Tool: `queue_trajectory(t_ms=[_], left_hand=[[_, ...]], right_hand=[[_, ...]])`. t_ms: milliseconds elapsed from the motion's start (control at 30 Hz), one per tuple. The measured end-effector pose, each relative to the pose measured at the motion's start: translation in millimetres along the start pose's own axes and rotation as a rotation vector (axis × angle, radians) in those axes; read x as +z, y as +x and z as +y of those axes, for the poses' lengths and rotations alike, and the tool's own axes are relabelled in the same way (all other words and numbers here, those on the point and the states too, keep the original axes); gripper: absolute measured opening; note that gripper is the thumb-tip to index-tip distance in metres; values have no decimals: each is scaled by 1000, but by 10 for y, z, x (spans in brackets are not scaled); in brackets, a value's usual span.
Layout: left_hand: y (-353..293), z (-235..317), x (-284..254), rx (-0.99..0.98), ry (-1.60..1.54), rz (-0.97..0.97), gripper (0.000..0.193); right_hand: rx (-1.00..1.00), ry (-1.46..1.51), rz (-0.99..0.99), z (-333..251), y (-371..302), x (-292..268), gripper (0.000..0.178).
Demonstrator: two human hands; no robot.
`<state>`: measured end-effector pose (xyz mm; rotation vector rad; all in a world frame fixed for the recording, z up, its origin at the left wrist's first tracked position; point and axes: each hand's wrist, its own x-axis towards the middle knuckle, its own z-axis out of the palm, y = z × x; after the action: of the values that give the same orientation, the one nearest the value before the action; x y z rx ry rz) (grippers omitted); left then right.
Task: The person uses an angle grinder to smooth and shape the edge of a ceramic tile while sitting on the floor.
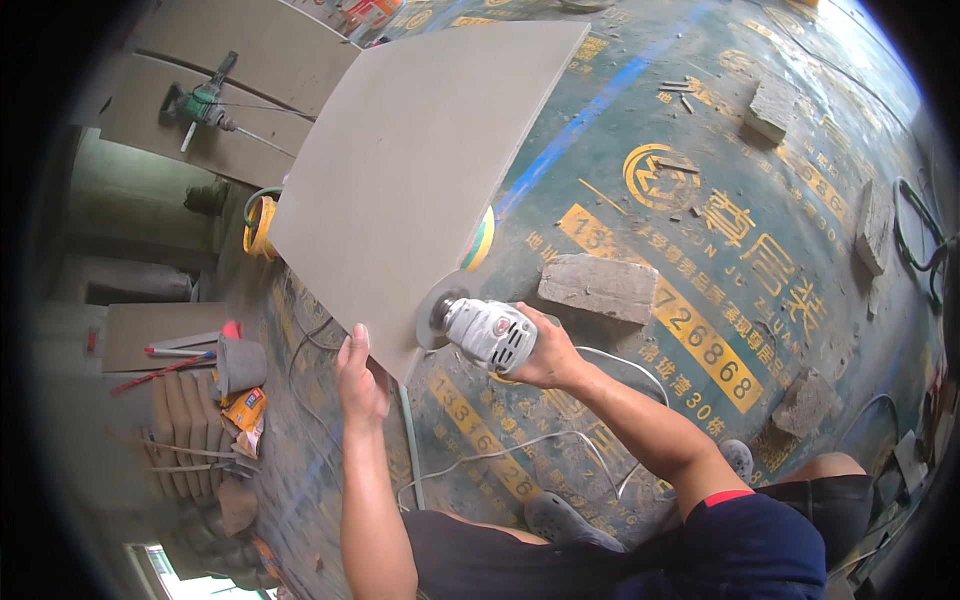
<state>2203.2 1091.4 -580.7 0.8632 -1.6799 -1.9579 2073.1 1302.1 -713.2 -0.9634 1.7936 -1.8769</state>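
Observation:
A large grey-beige tile (400, 160) lies raised above the floor, its near end narrowing toward me. My left hand (360, 382) grips the tile's near left edge, thumb on the top face and the other fingers partly hidden. In my right hand (545, 350) is a white-grey angle grinder (490, 334), the fingers wrapped round its body. The grinder's round disc (437, 312) stands at the tile's right edge close to the near corner; whether it touches or cuts cannot be made out. Yellow round objects (260, 228) show under the tile on both sides.
Printed green floor sheeting (620, 130) bears a concrete block (598, 287) right of the grinder and more blocks further right. A white cord (520, 442) loops near my feet. A green power tool (205, 105) lies on boards at far left, with stacked bags (190, 420) and a grey bucket (240, 363) nearer.

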Motion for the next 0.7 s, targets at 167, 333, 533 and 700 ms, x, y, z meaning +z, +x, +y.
queue_trajectory(t_ms=[167,333,533,700], left_hand=[[-8,6,23,18,8,45,41],[-23,19,96,19,0,56,41],[-6,9,54,17,7,50,43],[-4,2,68,5,14,21,43]], right_hand=[[31,25,101,164,0,14,72],[130,266,134,202,147,-140,67],[153,300,98,169,164,-196,65],[19,-28,-22,66,-98,21,74]])
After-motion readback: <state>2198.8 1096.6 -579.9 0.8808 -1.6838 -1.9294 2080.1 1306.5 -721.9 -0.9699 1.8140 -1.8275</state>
